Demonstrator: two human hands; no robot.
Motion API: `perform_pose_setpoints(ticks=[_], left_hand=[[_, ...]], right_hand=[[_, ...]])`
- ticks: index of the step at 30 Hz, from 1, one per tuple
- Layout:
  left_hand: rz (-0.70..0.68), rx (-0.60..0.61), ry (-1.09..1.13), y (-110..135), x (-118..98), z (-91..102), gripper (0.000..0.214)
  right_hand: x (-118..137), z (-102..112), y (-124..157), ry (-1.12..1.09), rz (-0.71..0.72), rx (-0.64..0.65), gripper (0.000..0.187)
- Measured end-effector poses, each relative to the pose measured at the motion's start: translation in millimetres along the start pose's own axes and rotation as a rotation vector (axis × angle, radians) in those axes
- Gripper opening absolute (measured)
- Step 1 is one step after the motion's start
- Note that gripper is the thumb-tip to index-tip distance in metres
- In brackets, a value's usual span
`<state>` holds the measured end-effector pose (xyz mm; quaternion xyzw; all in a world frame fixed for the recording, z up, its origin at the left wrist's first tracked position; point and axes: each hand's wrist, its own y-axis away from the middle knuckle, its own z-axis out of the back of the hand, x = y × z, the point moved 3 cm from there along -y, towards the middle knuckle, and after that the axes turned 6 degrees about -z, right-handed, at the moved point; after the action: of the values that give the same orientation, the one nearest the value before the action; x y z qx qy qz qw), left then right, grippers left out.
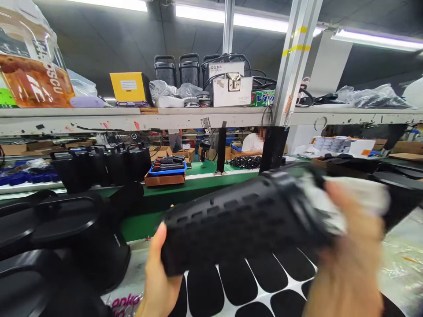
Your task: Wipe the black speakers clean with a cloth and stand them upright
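A black plastic bin-like housing (231, 224) with rows of slots lies tilted on its side in mid-air in front of me. My left hand (160, 273) grips its closed end at the left, thumb on the upper edge. At the rimmed end on the right is my right hand (353, 246), smeared by motion, with its fingers bent round a blurred white cloth (319, 202). The cloth shows on both sides of that hand, against the rim. Under the housing, black rounded pads (205, 290) lie in rows on a white sheet.
Large black bins with handles (76, 220) crowd the left. Behind them more black bins (102, 165) stand in a row. A blue tray (168, 166) of black tools sits on a carton. Overhead runs a white shelf (178, 119); a person (253, 143) is farther back.
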<state>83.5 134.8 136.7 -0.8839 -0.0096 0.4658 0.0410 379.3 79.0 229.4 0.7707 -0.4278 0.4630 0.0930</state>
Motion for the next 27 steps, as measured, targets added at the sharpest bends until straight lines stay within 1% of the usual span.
perform_pose_setpoints(ticks=[2, 3, 4, 5, 6, 8, 10, 11, 13, 14, 16, 18, 19, 20, 21, 22, 23, 24, 25, 27], left_hand=[[0.174, -0.144, 0.093, -3, 9, -6.8, 0.046], [0.255, -0.191, 0.119, -7, 14, -8.4, 0.045], [0.312, -0.204, 0.122, -13, 18, -8.7, 0.047], [0.339, -0.182, 0.102, -21, 22, -7.9, 0.050], [0.352, -0.158, 0.071, -28, 25, -5.6, 0.054], [0.329, -0.140, 0.010, -40, 28, 1.2, 0.061], [0.231, -0.180, -0.020, -44, 26, 6.3, 0.067], [0.156, -0.196, -0.038, -42, 21, 6.4, 0.069], [-0.014, -0.177, -0.108, -35, 9, 0.8, 0.067], [-0.090, -0.138, -0.158, -29, 1, -4.2, 0.064], [-0.211, -0.015, -0.294, -18, -12, -15.1, 0.060], [-0.255, 0.180, -0.494, -8, -16, -22.3, 0.053], [-0.260, 0.302, -0.618, -3, -11, -23.1, 0.048], [-0.262, 0.432, -0.750, 2, -2, -21.7, 0.045], [-0.268, 0.548, -0.887, 8, 12, -17.8, 0.041], [-0.295, 0.646, -0.984, 13, 30, -12.4, 0.044], [-0.359, 0.718, -1.056, 19, 49, -6.3, 0.052], [-0.441, 0.734, -1.128, 23, 68, 0.4, 0.048], [-0.462, 0.667, -1.173, 26, 86, 8.4, 0.045], [-0.475, 0.611, -1.218, 30, 116, 20.4, 0.054]], right_hand=[[-11, -15, -9, 0.043, -0.186, 0.064, 0.021], [-16, -23, -10, 0.056, -0.276, 0.103, 0.022], [-21, -32, -10, 0.056, -0.340, 0.138, 0.025], [-24, -39, -7, 0.037, -0.365, 0.159, 0.028], [-27, -46, -2, 0.003, -0.357, 0.171, 0.030], [-36, -60, 11, -0.068, -0.271, 0.202, 0.034], [-52, -75, 24, -0.061, -0.138, 0.239, 0.039], [-64, -83, 29, 0.010, -0.056, 0.275, 0.042], [-95, -104, 33, 0.257, 0.123, 0.392, 0.047], [-113, -115, 31, 0.415, 0.228, 0.480, 0.049], [-149, -131, 21, 0.589, 0.341, 0.638, 0.042], [-178, -138, 9, 0.705, 0.404, 0.812, 0.030], [-189, -137, 4, 0.761, 0.434, 0.895, 0.027], [-197, -133, 1, 0.814, 0.466, 0.966, 0.026], [-203, -127, 0, 0.862, 0.497, 1.020, 0.024], [-206, -121, 1, 0.904, 0.529, 1.059, 0.023], [-207, -115, 4, 0.941, 0.561, 1.083, 0.023], [-206, -110, 7, 0.974, 0.592, 1.095, 0.023], [-203, -106, 12, 1.003, 0.622, 1.097, 0.023], [-190, -99, 19, 1.054, 0.679, 1.077, 0.017]])
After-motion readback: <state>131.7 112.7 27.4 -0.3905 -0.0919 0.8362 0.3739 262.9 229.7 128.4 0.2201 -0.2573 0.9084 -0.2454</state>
